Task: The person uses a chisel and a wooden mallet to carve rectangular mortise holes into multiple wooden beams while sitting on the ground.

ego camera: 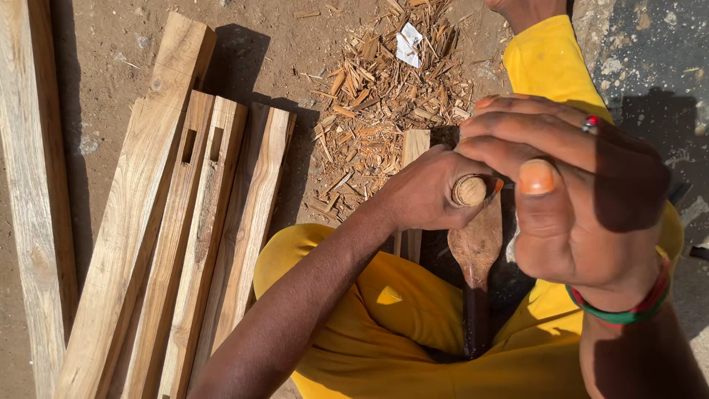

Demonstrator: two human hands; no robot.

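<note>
A: Risks first, biggest item down. The stack of wooden rails [185, 244], two of them with slots cut through, lies on the dirt well to the left of the left hand [421, 196]. Loose pile, leaning edge on edge. My read: a knock from a knee or elbow could slide them.

B: And the piece being worked?

A: A narrow wood strip [413, 151] runs under the left hand, out toward the chip pile [388, 96] just beyond it. Nothing clamps it that I can see; looks pinned by the yellow-trousered legs [384, 325] only. It could shift if struck off-axis.

B: Hands?

A: Left hand is wrapped tight round a round wooden tool handle [470, 191], end grain facing up. Right hand [576, 199] hangs just above it, fingers loosely curled, thumb out, gripping nothing I can see. A flat wooden mallet-like piece [476, 244] sits below the handle, between the knees; whether the right hand touches it, cannot tell.

B: Main hazard?

A: Judgement: a blow that glances off that small handle end lands on the left knuckles. Tool's blade is hidden, so its bite is unknown.

B: Containers?

A: None in view. Chips lie loose on the ground, a scrap of white paper [408, 43] among them.
</note>
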